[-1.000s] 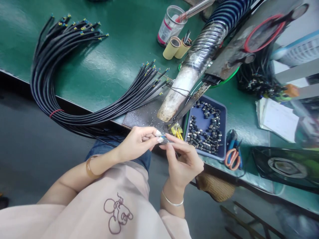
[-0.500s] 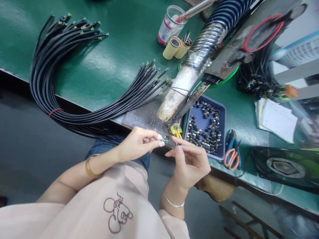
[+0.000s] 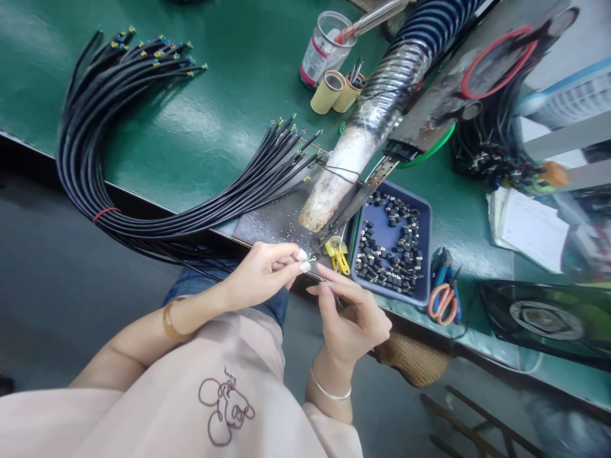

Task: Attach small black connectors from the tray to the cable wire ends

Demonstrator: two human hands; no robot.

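My left hand (image 3: pixel 267 270), with white covers on its thumb and fingertip, pinches a cable end whose small coloured wires (image 3: pixel 312 259) stick out past the fingers. Most of that cable is hidden by the hand. Just to the right, my right hand (image 3: pixel 353 312) is closed at thumb and fingers, its fingertips close to those wires. A thin metallic bit shows under its fingers, too small to name. A large bundle of black cables (image 3: pixel 191 219) with bared coloured ends curves over the bench to the left, tied with a red band (image 3: pixel 105 214).
A blue tray (image 3: pixel 426 254) of small black plug parts sits right of a yellow clip-like tool (image 3: pixel 338 254). Beyond my hands, a white-ended hose (image 3: pixel 334 181) hangs over the bench. Orange-handled cutters (image 3: pixel 443 302) lie at the right, near a fan (image 3: pixel 544 319).
My right hand has moved left and slightly down, bringing its fingertips nearer to the wires. My left hand has shifted slightly to the left with the cable end still pinched.
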